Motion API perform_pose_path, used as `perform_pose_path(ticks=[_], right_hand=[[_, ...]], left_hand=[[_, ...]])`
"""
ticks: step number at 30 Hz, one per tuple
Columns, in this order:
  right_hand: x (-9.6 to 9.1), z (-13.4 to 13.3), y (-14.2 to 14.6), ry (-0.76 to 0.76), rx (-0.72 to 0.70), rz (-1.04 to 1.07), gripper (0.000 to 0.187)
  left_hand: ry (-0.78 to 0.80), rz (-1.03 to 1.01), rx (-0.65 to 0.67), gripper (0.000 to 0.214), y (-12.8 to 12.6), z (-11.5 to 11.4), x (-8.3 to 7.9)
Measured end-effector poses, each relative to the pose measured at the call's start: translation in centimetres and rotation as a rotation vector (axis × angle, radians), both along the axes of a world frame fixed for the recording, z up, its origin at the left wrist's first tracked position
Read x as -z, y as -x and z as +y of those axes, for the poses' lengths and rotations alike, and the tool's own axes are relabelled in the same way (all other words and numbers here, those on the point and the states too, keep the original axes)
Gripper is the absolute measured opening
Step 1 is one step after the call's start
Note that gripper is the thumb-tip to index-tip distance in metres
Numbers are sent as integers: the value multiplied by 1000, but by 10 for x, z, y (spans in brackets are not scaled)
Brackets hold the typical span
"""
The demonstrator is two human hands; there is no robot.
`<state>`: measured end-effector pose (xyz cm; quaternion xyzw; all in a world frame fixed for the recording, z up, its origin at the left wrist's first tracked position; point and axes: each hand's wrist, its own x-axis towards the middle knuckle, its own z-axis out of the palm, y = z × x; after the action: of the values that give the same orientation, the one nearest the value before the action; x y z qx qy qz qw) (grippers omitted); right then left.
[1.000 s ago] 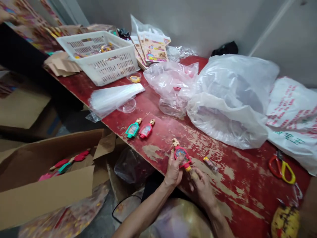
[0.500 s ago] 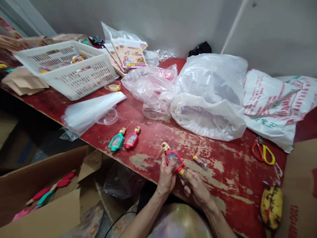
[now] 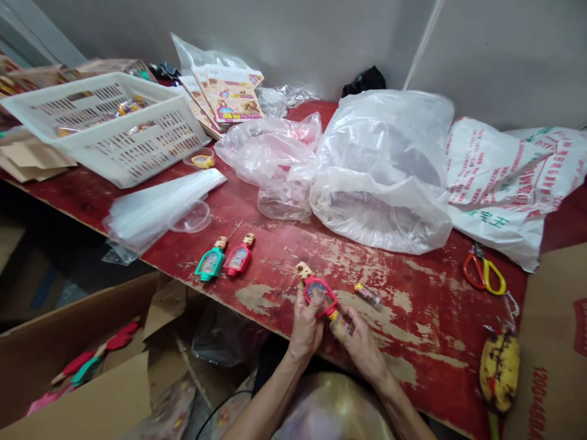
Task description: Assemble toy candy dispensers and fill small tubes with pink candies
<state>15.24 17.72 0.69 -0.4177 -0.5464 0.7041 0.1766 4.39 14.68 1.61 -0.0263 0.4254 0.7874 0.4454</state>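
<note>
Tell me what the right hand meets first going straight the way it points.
The small clear plastic tube at the end of the red-framed bottle-shaped plastic toy; the fingers of the right hand seem to touch it, though depth is unclear.

"Where's this view looking from?"

"It's riding on the person's head, facing forward and down, looking closely at the left hand [image 3: 305,327] and right hand [image 3: 362,351], the wall [image 3: 298,30] rising at twelve o'clock."

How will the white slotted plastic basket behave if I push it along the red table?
The basket looks light and stiff: thin moulded walls, few small packets inside. Its wide base should probably slide, not tip, on the table.
</note>
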Motion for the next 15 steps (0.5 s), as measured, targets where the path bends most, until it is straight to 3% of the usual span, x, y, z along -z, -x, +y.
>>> perform_pose_path(ticks=[2, 3, 5, 8, 9, 11, 14, 15], right_hand=[[-2, 0, -1, -227, 71, -89, 30], [-2, 0, -1, -257, 67, -101, 28], [-1, 1, -2, -133, -12, -40, 32], [3, 3, -2, 247, -117, 103, 46], [3, 3, -2, 300, -133, 118, 49], [3, 2, 0, 208, -133, 87, 47], [-1, 0, 4, -113, 3, -43, 39], [-2, -1, 5, -157, 41, -68, 39]], left_hand=[[4, 7, -27, 36, 0, 0, 1], [3, 9, -24, 35, 0, 0, 1], [0, 8, -7, 35, 2, 0, 0], [0, -30, 29, 39, 5, 0, -2], [1, -46, 37, 41, 6, 0, -2], [-2, -53, 34, 43, 7, 0, -1], [-13, -20, -14, 42, 7, 0, 0], [-15, -13, -35, 41, 6, 1, 0]])
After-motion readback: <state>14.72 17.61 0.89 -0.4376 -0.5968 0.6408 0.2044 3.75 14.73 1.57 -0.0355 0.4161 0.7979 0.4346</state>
